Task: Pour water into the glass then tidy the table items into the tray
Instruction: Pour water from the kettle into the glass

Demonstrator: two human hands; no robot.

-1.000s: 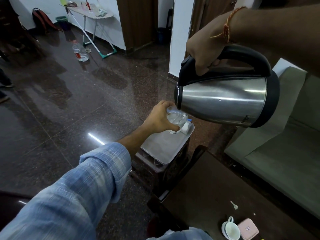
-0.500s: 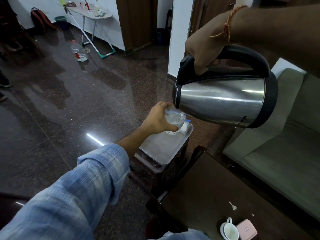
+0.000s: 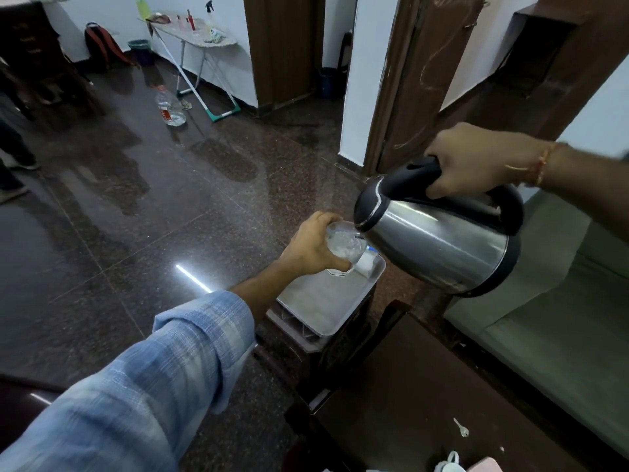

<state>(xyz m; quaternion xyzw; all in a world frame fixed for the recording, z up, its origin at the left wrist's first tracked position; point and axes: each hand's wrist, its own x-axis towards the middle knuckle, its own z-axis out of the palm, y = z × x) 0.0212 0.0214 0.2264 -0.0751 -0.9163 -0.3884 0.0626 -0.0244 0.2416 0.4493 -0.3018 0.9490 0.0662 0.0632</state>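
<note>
My left hand (image 3: 313,245) is wrapped around the glass (image 3: 343,247), fingers curled about its near side, holding it just above the far end of the metal tray (image 3: 320,301). I take the tray as my landmark. It sits on a dark stool (image 3: 306,349), flat and bare across its near half. A small white and blue item (image 3: 369,258) lies in the tray's far right corner; I cannot tell what it is.

My right hand (image 3: 476,161) is closed firmly around the black handle of the steel kettle (image 3: 439,240). The kettle hangs to the right of the tray and above it, tipped toward the left, spout at the rim of the glass. The glass holds water; its surface looks disturbed.

Nearer to me than the tray, and to its right, stands the dark wooden table (image 3: 425,396). On it lie a small spoon (image 3: 461,429) and, at the bottom edge of view, a white cup (image 3: 449,465), partly cut off. Right of the tray, beyond the kettle, is a grey-green sofa (image 3: 561,318).
</note>
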